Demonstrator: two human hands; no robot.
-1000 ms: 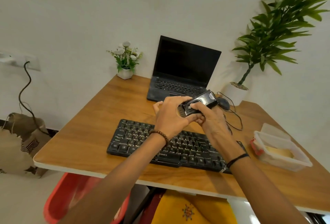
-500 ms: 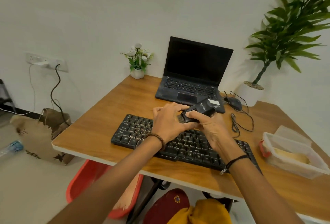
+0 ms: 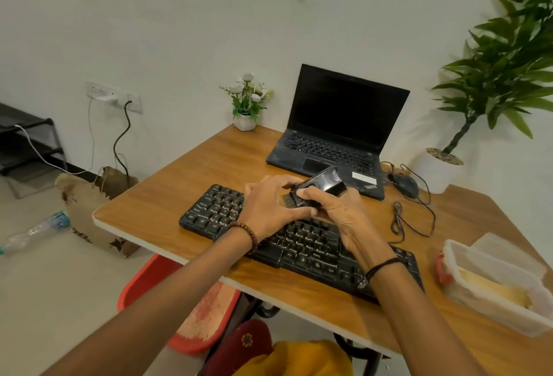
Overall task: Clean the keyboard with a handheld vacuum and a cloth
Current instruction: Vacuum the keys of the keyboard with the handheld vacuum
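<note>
Since the earlier frames the handheld vacuum [image 3: 321, 185] has come lower toward the keyboard [image 3: 302, 241], and it now hovers over the upper key rows at centre frame, brush end tilted down-left. The right hand [image 3: 338, 209] curls round its body; the left hand [image 3: 267, 205] pinches the brush end. Vacuuming looks about to begin, with a clear plastic container [image 3: 460, 256] at lower right on the table [image 3: 167, 196]

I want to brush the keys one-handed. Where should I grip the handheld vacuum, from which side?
Grip the handheld vacuum by its boxy rear body, from the right, as the right hand does: the brush points left, down toward the keyboard, and must stay free.
</note>
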